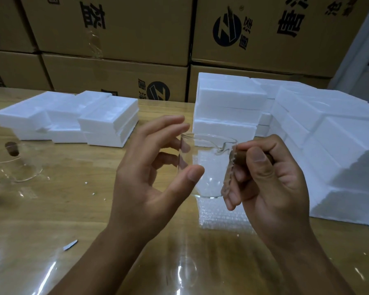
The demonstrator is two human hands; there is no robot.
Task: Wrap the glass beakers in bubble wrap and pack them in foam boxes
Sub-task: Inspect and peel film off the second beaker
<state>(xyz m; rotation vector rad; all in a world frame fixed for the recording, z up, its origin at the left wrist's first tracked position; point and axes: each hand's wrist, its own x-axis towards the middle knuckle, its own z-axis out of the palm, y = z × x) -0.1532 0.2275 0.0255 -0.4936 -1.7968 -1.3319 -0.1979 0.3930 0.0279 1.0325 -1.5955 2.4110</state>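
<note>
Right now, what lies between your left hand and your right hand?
In the head view, the glass beaker sits upright between left hand and right hand, bubble wrap below it.

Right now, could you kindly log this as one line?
right hand: grips glass beaker | left hand: open beside it | bubble wrap: on table | foam boxes: stacked behind

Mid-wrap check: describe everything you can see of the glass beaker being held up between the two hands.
The beaker is clear, thin glass: cylindrical, flat base, flared rim, small pour spout on its right side. It is empty, upright, held above a bubble wrap sheet on the table. The right hand grips a brown handle-like piece at its right; the left hand, fingers relaxed, brackets its left wall, thumb in front.
</note>
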